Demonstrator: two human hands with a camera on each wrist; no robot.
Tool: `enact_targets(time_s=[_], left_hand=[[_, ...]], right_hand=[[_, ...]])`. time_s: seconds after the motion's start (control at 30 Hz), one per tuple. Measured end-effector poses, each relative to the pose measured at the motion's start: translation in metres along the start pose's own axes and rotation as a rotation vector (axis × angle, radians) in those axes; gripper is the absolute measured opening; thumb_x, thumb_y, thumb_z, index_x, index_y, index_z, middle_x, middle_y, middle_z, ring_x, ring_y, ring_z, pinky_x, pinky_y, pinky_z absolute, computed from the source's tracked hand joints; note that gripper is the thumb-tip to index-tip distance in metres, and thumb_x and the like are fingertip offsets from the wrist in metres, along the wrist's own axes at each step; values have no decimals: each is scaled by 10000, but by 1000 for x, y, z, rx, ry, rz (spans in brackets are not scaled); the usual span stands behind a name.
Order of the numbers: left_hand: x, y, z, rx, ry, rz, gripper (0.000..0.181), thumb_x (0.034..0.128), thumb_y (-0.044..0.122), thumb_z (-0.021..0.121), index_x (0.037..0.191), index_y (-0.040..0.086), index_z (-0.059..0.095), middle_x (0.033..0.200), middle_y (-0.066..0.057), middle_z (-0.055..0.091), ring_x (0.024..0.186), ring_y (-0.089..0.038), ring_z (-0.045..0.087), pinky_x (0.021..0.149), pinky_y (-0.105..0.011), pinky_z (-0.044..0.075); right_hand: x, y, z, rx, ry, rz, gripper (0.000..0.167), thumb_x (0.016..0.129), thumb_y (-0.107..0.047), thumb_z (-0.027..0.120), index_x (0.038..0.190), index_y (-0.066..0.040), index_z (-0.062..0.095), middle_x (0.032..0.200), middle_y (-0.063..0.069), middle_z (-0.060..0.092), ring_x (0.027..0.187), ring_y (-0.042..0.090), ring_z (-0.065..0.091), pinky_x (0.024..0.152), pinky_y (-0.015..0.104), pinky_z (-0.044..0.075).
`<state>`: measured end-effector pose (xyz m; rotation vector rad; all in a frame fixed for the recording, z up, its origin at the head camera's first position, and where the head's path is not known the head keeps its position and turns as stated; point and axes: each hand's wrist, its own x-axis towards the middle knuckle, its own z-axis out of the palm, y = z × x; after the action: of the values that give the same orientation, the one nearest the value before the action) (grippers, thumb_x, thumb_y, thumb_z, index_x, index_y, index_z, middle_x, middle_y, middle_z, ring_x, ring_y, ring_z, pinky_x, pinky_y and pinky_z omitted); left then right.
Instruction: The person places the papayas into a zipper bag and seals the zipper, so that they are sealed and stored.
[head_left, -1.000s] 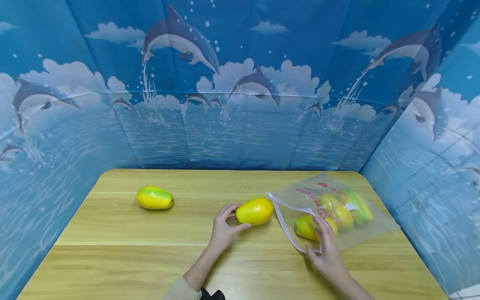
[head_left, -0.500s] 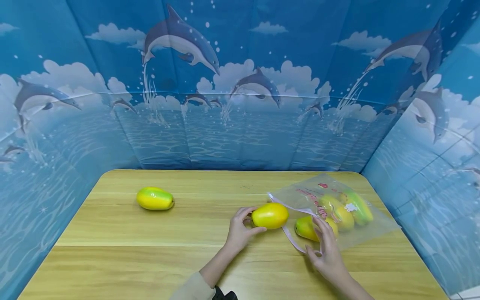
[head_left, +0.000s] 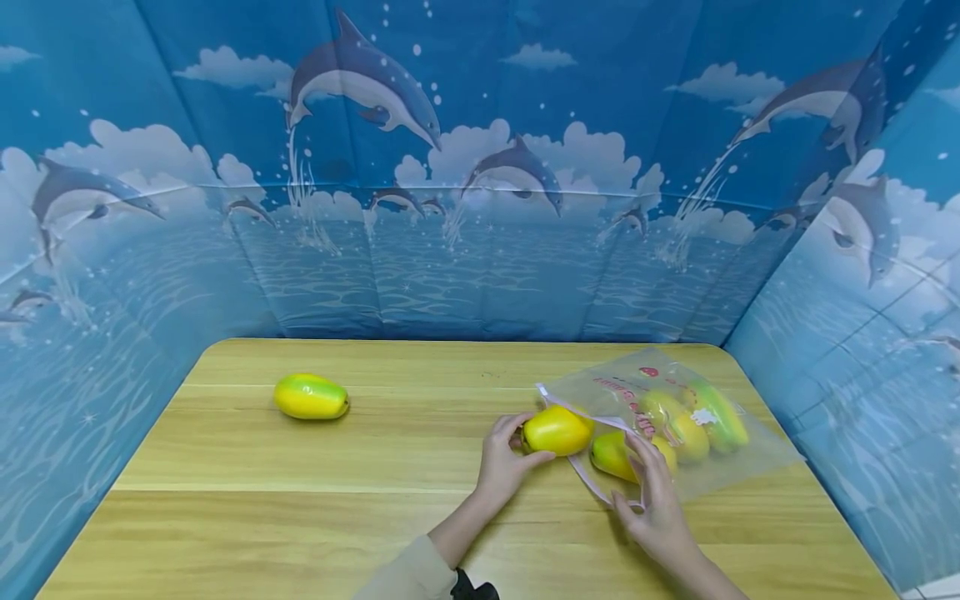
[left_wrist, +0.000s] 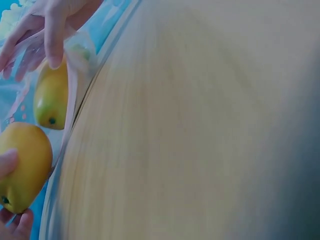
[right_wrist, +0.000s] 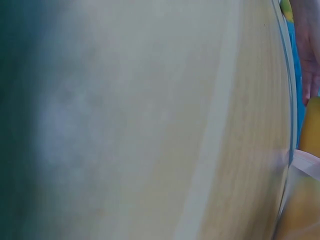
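A wood-grain desk [head_left: 300, 517] is spreading beneath both hands, and a blue dolphin-print backdrop [head_left: 480, 258] is rising beyond them. The left hand [head_left: 504, 462] is gripping a yellow fruit [head_left: 557, 431], whose far end is lying at the mouth of a clear bag [head_left: 626, 398]; the right hand [head_left: 654, 500] is holding the bag's edge. A green-and-yellow fruit [head_left: 311, 396] is lying well to the left of the left hand. The right hand's fingers are partly covering the nearest bagged fruit [head_left: 611, 456], cloudy film is blurring the fruits behind it [head_left: 718, 417], and the left wrist view is cutting off both hands.
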<state>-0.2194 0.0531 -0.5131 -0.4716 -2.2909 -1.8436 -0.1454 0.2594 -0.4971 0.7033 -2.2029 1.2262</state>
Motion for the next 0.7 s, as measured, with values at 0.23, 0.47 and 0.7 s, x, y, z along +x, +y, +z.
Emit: enact_targets(time_s=[0.23, 0.47, 0.7], left_hand=[[2, 1, 18, 20, 42, 2, 533, 665, 222, 803, 1133, 55, 610, 1052, -50, 586, 862, -107, 529, 724, -198, 519], [3, 4, 33, -3, 81, -48, 556, 662, 210, 802, 1141, 29, 584, 1058, -56, 594, 842, -132, 549, 720, -188, 513], [0, 6, 45, -59, 57, -58, 513, 720, 153, 769, 1167, 3, 568, 1090, -87, 545, 922, -154, 535, 756, -181, 521]], right_hand=[[0, 2, 1, 2, 6, -33, 975, 417, 382, 602, 1308, 192, 254, 1285, 370, 285, 1317, 121, 249, 1055, 165, 273], [1, 3, 1, 11, 5, -37, 995, 395, 399, 590, 1309, 187, 261, 1290, 361, 284, 1312, 117, 260, 1050, 171, 284], [0, 3, 0, 30, -16, -14, 985, 422, 403, 580, 1321, 181, 243, 1303, 363, 261, 1322, 117, 245, 1058, 197, 266]])
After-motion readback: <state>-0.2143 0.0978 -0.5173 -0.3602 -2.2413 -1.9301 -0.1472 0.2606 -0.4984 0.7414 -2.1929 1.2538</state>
